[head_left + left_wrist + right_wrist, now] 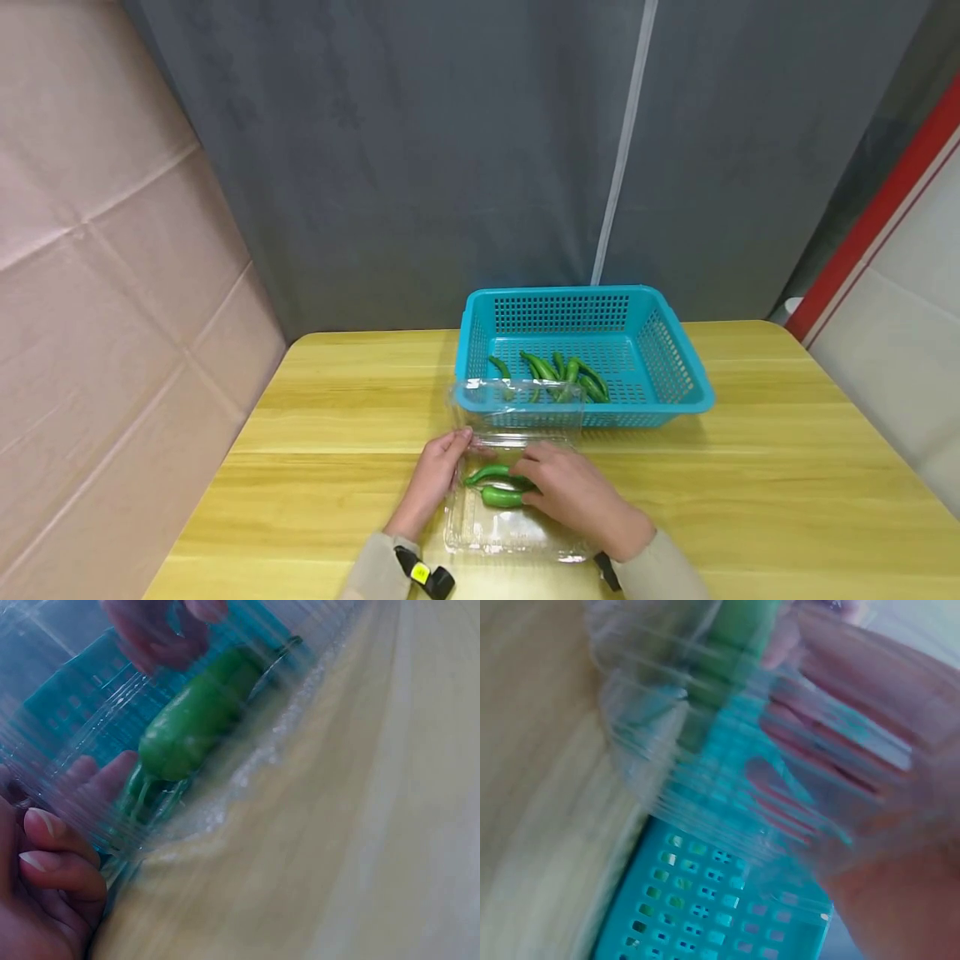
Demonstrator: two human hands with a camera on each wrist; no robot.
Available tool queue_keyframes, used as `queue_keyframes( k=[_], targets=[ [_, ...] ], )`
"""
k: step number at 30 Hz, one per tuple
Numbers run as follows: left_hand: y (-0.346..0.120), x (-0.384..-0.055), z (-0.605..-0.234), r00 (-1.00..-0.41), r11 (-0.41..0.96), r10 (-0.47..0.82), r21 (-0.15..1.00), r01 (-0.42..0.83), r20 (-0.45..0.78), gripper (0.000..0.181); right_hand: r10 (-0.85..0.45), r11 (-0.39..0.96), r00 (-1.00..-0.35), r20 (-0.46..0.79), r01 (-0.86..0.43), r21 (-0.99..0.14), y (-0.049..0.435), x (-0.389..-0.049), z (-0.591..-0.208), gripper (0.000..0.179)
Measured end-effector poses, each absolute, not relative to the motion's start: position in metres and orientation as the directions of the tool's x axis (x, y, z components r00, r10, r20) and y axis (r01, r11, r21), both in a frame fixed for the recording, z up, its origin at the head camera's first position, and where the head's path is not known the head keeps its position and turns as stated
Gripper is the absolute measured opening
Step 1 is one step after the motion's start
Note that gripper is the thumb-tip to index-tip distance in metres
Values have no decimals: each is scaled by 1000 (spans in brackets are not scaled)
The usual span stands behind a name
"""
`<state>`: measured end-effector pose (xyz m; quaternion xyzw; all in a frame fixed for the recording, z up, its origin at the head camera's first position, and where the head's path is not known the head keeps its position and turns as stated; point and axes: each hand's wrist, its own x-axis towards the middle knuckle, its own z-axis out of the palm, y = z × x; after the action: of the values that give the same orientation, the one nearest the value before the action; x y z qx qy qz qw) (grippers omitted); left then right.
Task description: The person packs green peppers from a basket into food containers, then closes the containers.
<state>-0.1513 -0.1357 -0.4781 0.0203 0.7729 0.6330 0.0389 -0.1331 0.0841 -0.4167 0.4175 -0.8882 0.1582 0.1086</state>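
Note:
An opened clear plastic clamshell container (517, 533) lies on the table with its lid (517, 414) raised at the back. Two green chili peppers (501, 497) are visible in its base, side by side. The left hand (438, 467) pinches the container's left side near the hinge, thumb on top; its curled fingers (64, 874) show outside the wall in the left wrist view. From the right, the right hand (567, 489) reaches into the base, its bent fingers and thumb at the peppers' right ends. Through blurred plastic in the right wrist view, a fingertip meets a green pepper (735, 637).
Behind the container stands a blue perforated basket (678, 367) holding several green peppers (573, 371). The raised lid overlaps its front left rim in the head view. A wooden table (337, 400) carries everything, with a grey curtain (412, 167) behind.

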Motion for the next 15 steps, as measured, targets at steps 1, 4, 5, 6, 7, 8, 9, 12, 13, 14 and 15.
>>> queue_keyframes(
  k=[1, 4, 5, 6, 7, 8, 9, 12, 13, 14, 15],
  targets=[
    [-136, -151, -478, -997, 199, 76, 980, -18, -34, 45, -705, 596, -624, 337, -779, -193, 85, -133, -415, 27],
    [-136, -151, -479, -997, 195, 66, 981, -21, -34, 46, -696, 574, -596, 401, -797, -188, 87, -135, -411, 25],
    [-136, -151, -479, -997, 199, 67, 980, -20, -34, 46, -691, 567, -584, 425, -804, -182, 88, -136, -409, 24],
    [-136, -152, -480, -997, 200, 69, 980, -19, -33, 46, -686, 563, -574, 446, -808, -175, 90, -137, -407, 23],
    [-136, -152, -480, -997, 199, 71, 980, -19, -34, 46, -680, 560, -565, 466, -811, -166, 91, -137, -405, 22],
    [-136, -152, -479, -997, 197, 74, 980, -18, -33, 47, -675, 559, -556, 486, -815, -155, 92, -138, -404, 22],
    [-136, -151, -479, -996, 195, 79, 981, -19, -35, 47, -668, 561, -551, 500, -815, -147, 93, -139, -402, 21],
    [-135, -151, -478, -996, 189, 81, 982, -28, -44, 46, -647, 571, -542, 537, -811, -131, 97, -141, -395, 18],
    [-135, -151, -478, -996, 188, 80, 982, -30, -46, 46, -638, 574, -541, 547, -809, -130, 99, -141, -393, 17],
    [-135, -151, -478, -996, 189, 79, 982, -31, -47, 45, -630, 575, -542, 556, -807, -134, 100, -141, -391, 16],
    [-135, -151, -478, -996, 191, 75, 981, -32, -47, 45, -623, 575, -540, 566, -806, -136, 102, -142, -389, 16]
  ],
)
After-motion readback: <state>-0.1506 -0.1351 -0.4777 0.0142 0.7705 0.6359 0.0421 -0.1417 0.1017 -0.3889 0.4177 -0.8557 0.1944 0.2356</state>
